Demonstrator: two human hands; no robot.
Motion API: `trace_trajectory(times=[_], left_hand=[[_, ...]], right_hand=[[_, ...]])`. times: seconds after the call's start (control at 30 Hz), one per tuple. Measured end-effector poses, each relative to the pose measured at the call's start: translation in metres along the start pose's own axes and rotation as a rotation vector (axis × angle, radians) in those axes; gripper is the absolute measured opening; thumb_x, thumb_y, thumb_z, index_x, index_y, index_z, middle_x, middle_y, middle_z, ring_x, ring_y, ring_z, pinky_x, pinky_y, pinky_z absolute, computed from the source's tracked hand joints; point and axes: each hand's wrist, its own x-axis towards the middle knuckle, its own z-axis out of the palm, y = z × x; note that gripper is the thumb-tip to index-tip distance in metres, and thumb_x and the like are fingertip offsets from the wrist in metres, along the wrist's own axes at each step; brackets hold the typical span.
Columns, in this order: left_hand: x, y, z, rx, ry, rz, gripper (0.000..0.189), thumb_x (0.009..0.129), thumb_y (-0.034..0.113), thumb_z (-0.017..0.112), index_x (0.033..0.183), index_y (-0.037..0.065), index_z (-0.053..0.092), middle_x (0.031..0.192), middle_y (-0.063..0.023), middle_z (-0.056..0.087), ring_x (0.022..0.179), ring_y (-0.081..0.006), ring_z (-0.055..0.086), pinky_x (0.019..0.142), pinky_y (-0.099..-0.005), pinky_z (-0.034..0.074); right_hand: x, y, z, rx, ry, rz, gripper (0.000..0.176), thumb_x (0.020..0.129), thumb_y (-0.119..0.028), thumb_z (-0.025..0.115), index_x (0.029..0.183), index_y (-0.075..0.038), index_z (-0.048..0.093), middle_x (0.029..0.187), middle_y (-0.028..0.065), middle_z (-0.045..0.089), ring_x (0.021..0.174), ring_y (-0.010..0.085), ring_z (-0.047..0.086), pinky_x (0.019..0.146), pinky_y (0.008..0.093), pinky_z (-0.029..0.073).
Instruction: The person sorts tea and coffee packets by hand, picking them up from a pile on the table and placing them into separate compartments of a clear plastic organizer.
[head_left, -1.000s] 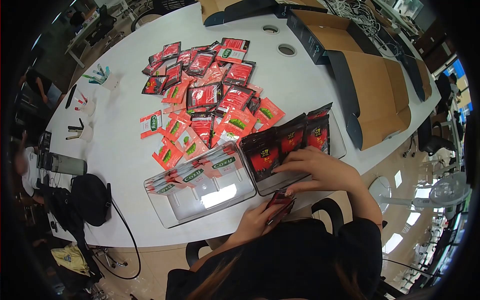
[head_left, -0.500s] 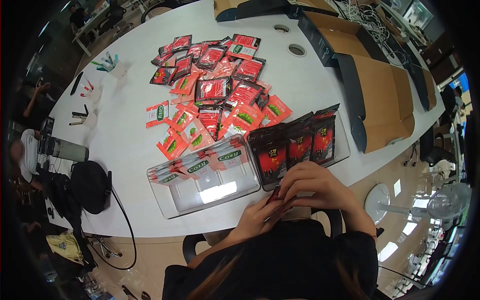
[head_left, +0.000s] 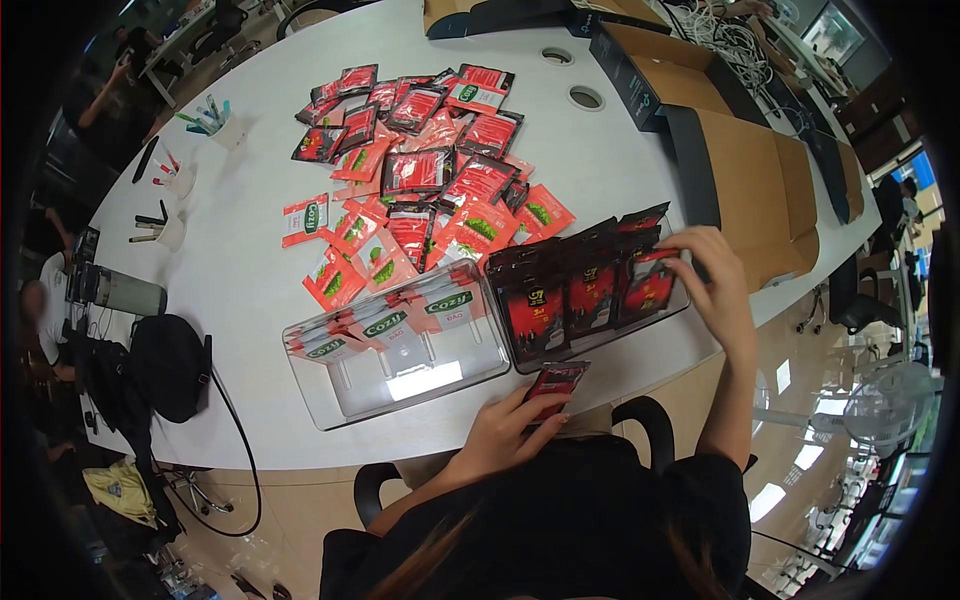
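At the table's near edge my left hand (head_left: 515,422) is closed around a red and black coffee sachet (head_left: 556,382). My right hand (head_left: 705,270) pinches the top edge of another coffee sachet (head_left: 648,288) at the right end of a clear tray (head_left: 682,300). Several dark G7 sachets (head_left: 535,318) stand upright in rows in that tray. To its left, a second clear tray (head_left: 318,412) has pink Cozy tea bag packets (head_left: 385,322) lined along its back side, with bare plastic in front.
A loose pile of red coffee sachets (head_left: 418,170) and pink tea packets (head_left: 482,228) lies beyond the trays. Open cardboard boxes (head_left: 755,185) and tangled white cables (head_left: 735,55) are at the back right. Pen cups (head_left: 228,133) and a black backpack (head_left: 172,370) are on the left.
My right hand has moved from beside my left hand to the right end of the coffee tray, with a sachet in its fingers. My left hand keeps its sachet, now in plain view.
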Motion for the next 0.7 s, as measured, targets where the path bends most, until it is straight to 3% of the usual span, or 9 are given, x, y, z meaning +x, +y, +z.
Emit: trace_trajectory(times=[0.1, 0.13, 0.23, 0.27, 0.37, 0.5, 0.53, 0.63, 0.7], left_hand=[[0.001, 0.001, 0.000, -0.005, -0.002, -0.010, 0.024, 0.084, 0.018, 0.066, 0.107, 0.010, 0.063, 0.095, -0.0136, 0.062, 0.071, -0.0265, 0.064, 0.060, -0.0318, 0.052], [0.000, 0.001, 0.000, -0.010, -0.004, -0.019, 0.024, 0.084, 0.017, 0.066, 0.107, 0.010, 0.063, 0.095, -0.0136, 0.062, 0.071, -0.0265, 0.065, 0.060, -0.0318, 0.052], [0.000, 0.000, 0.001, -0.017, -0.001, -0.021, 0.024, 0.084, 0.017, 0.066, 0.107, 0.010, 0.063, 0.095, -0.0133, 0.062, 0.072, -0.0264, 0.065, 0.061, -0.0319, 0.053], [0.000, 0.000, 0.001, -0.008, -0.002, -0.020, 0.024, 0.084, 0.017, 0.066, 0.107, 0.010, 0.063, 0.095, -0.0129, 0.062, 0.072, -0.0262, 0.065, 0.061, -0.0318, 0.053], [0.000, -0.002, 0.000, 0.016, -0.002, 0.001, 0.023, 0.084, 0.017, 0.066, 0.106, 0.010, 0.063, 0.095, -0.0118, 0.062, 0.072, -0.0255, 0.065, 0.061, -0.0317, 0.053], [0.000, -0.003, 0.001, 0.016, -0.011, -0.005, 0.022, 0.084, 0.017, 0.066, 0.106, 0.011, 0.064, 0.094, -0.0107, 0.063, 0.070, -0.0244, 0.065, 0.060, -0.0317, 0.052], [-0.001, -0.003, 0.001, 0.013, -0.020, -0.018, 0.022, 0.084, 0.017, 0.066, 0.106, 0.011, 0.064, 0.094, -0.0105, 0.063, 0.069, -0.0242, 0.064, 0.059, -0.0318, 0.052], [-0.002, -0.004, 0.001, 0.009, -0.017, -0.015, 0.022, 0.084, 0.017, 0.066, 0.105, 0.011, 0.064, 0.095, -0.0107, 0.063, 0.068, -0.0248, 0.064, 0.058, -0.0322, 0.052], [-0.004, -0.006, 0.002, 0.007, -0.007, -0.008, 0.022, 0.084, 0.017, 0.066, 0.105, 0.011, 0.064, 0.097, -0.0111, 0.062, 0.069, -0.0260, 0.064, 0.058, -0.0327, 0.052]], right_hand=[[0.005, -0.019, 0.008, -0.105, 0.147, -0.041, 0.026, 0.074, -0.005, 0.069, 0.099, -0.004, 0.062, 0.093, 0.0091, 0.061, 0.095, 0.0263, 0.053, 0.082, 0.0350, 0.042], [0.006, -0.025, 0.009, -0.038, 0.179, -0.031, 0.019, 0.074, -0.009, 0.069, 0.092, -0.005, 0.064, 0.088, 0.0076, 0.062, 0.088, 0.0251, 0.055, 0.077, 0.0347, 0.044], [-0.002, -0.029, 0.004, 0.071, -0.174, -0.026, 0.013, 0.076, -0.016, 0.069, 0.083, -0.006, 0.067, 0.080, 0.0064, 0.063, 0.078, 0.0237, 0.057, 0.070, 0.0347, 0.045], [-0.005, -0.031, 0.012, 0.090, -0.220, -0.013, 0.015, 0.077, -0.022, 0.069, 0.076, -0.007, 0.068, 0.073, 0.0047, 0.063, 0.070, 0.0224, 0.057, 0.063, 0.0342, 0.045], [-0.009, -0.041, 0.015, -0.008, -0.415, 0.058, 0.018, 0.076, -0.025, 0.070, 0.076, -0.007, 0.068, 0.072, 0.0054, 0.064, 0.069, 0.0224, 0.057, 0.062, 0.0333, 0.045], [0.002, -0.034, 0.005, -0.086, -0.035, 0.055, 0.025, 0.068, -0.018, 0.075, 0.087, -0.006, 0.062, 0.082, 0.0047, 0.061, 0.075, 0.0235, 0.054, 0.064, 0.0337, 0.044], [0.009, -0.034, 0.004, -0.162, 0.035, -0.062, 0.037, 0.061, -0.014, 0.077, 0.093, -0.006, 0.059, 0.087, 0.0051, 0.058, 0.081, 0.0246, 0.051, 0.067, 0.0339, 0.042], [0.016, -0.032, 0.009, -0.112, -0.070, -0.145, 0.038, 0.060, -0.010, 0.076, 0.093, -0.006, 0.058, 0.089, 0.0054, 0.057, 0.082, 0.0252, 0.050, 0.069, 0.0340, 0.041], [0.018, -0.035, 0.005, -0.174, -0.140, -0.097, 0.038, 0.059, -0.008, 0.075, 0.093, -0.005, 0.059, 0.087, 0.0054, 0.057, 0.081, 0.0256, 0.050, 0.069, 0.0350, 0.041]])
